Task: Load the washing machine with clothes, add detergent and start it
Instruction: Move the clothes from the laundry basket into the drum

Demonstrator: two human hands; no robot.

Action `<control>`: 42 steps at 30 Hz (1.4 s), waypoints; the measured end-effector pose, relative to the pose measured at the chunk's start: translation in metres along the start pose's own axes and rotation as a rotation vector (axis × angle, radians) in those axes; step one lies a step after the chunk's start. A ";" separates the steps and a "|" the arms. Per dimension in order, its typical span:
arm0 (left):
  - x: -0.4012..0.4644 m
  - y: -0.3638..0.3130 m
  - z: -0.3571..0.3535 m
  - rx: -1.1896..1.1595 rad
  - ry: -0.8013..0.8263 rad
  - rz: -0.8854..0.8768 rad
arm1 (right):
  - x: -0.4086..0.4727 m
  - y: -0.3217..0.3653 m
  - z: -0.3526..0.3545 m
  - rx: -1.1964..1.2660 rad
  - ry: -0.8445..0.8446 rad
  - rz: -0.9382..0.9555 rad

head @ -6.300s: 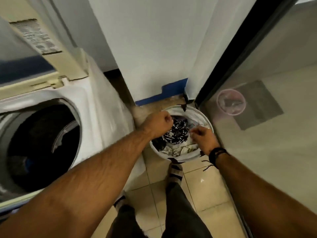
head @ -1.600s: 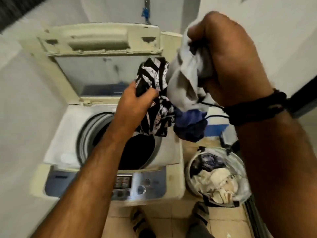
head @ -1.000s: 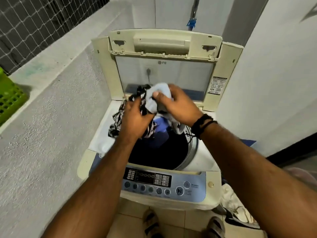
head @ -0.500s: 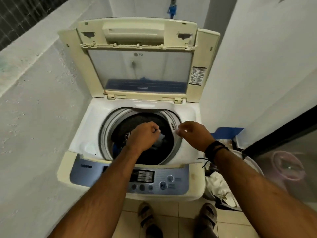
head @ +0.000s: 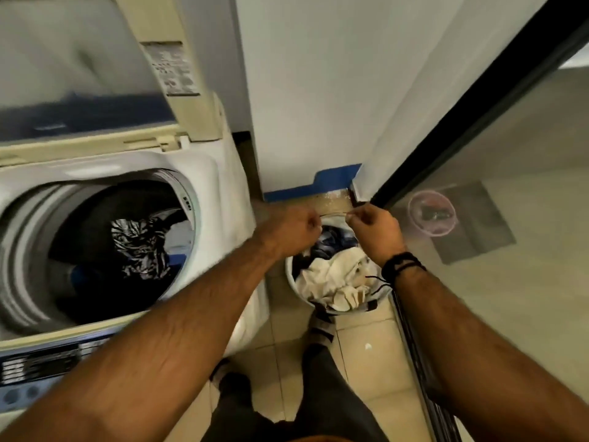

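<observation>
I take the basket (head: pixel 319 304) as my landmark: a round white one on the tiled floor (head: pixel 376 371), just right of the washer (head: pixel 223 173) and touching the dark door frame (head: pixel 471 110) on its far right. Both of my hands hover over its far rim. My left hand (head: pixel 288 232) is curled into a loose fist; motion blur hides whether anything sits inside it. My right hand (head: pixel 374 231) is also curled, thumb against forefinger as if pinching; I cannot tell what, if anything, it has hold of. A black cord band (head: pixel 400 266) wraps that wrist, its loose ends trailing over the basket.

Inside the basket lie the clothes (head: pixel 338 279): a cream cloth nearest me, dark blue pieces beyond it under my hands.

Left of the basket the washer's lid (head: pixel 76 68) stands up, and its drum (head: pixel 105 250) holds a black-and-white garment (head: pixel 140 247) with something blue beneath. A label (head: pixel 173 71) on the lid frame is too blurred to read, as is the control panel (head: pixel 41 368). Right of the basket, behind the glass, sits a pink tub (head: pixel 432 216).
</observation>
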State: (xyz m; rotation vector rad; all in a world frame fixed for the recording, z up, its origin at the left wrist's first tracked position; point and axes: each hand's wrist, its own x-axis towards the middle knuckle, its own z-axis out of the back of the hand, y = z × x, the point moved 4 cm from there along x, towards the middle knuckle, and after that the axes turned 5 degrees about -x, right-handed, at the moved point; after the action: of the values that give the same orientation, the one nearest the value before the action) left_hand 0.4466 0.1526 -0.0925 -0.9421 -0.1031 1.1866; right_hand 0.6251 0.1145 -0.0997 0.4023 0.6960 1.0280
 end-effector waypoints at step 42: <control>0.193 0.172 -0.374 -0.140 0.280 0.137 | 0.134 -0.291 -0.192 0.202 0.469 -0.213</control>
State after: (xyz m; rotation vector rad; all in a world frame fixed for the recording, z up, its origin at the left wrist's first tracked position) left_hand 0.5971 0.1073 -0.5192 -1.2455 0.1060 1.1721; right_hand 0.7224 0.0926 -0.4603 0.2529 1.2439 0.8567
